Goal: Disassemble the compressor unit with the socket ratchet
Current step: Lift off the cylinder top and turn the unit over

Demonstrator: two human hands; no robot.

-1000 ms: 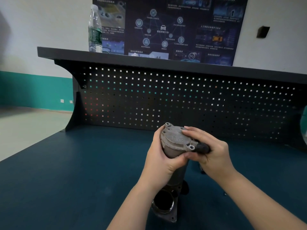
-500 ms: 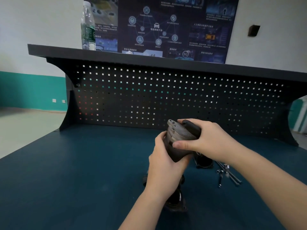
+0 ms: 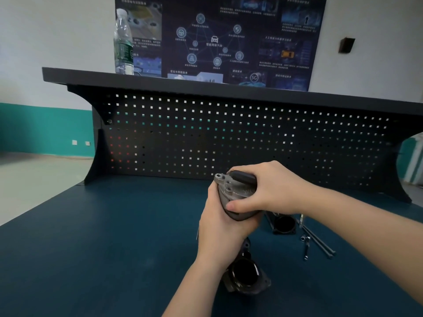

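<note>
— His right hand (image 3: 272, 188) has slid up over the end cap since a moment ago.
— Left hand (image 3: 223, 221) clasps the compressor body (image 3: 238, 195); right grips its cap. Housing (image 3: 246, 276), second housing (image 3: 283, 225) and bolts (image 3: 318, 244) are off already; cap remains.

Left hand (image 3: 225, 225): at about 6 o'clock from frame centre, fingers curled round the compressor unit (image 3: 235, 197) from its left side and underneath.
Left forearm: bare, enters from the bottom edge at 6 o'clock, rising toward 12 o'clock.
Right hand (image 3: 271, 191): at 3 o'clock of the left, fingers curled over the top, thumb pressed across the near face.
Right forearm: bare, enters from 4 o'clock, reaching toward 10 o'clock.
</note>
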